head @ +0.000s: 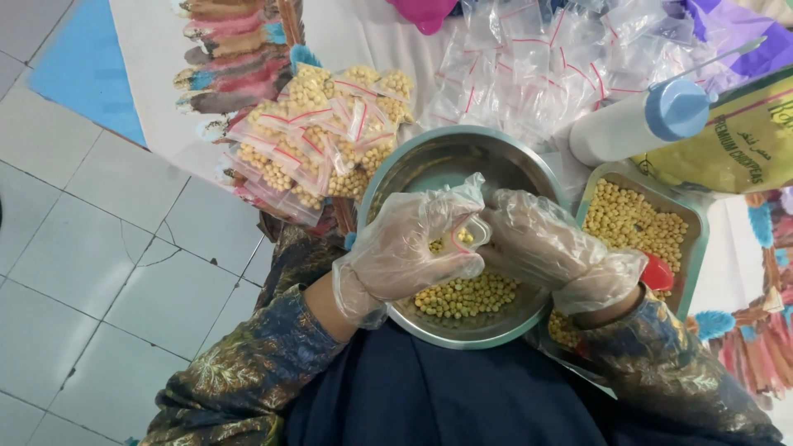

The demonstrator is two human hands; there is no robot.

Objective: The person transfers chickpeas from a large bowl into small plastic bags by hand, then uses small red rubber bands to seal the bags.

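Head view: small clear zip bag with a red seal line (467, 235), part-filled with yellow chickpeas, is pinched between both gloved hands over the middle of the round steel bowl (429, 157). Left hand (409, 248) in a thin plastic glove curls around the bag's side, fingers narrow. Right hand (549, 244), also gloved, grips the bag mouth. Loose chickpeas (467, 295) lie at the bowl's near edge.

Risks, as judged: slick gloves could slip on the bag, so peas drop back or bounce over the bowl rim onto the tiled floor (91, 248); a pea caught in the seal could keep it from closing.

Beyond the bowl, a pile of filled bags (318, 140) sits at the far left; empty clear bags (529, 74) at the far edge. A rectangular green tray of chickpeas (636, 219) sits right of the bowl.
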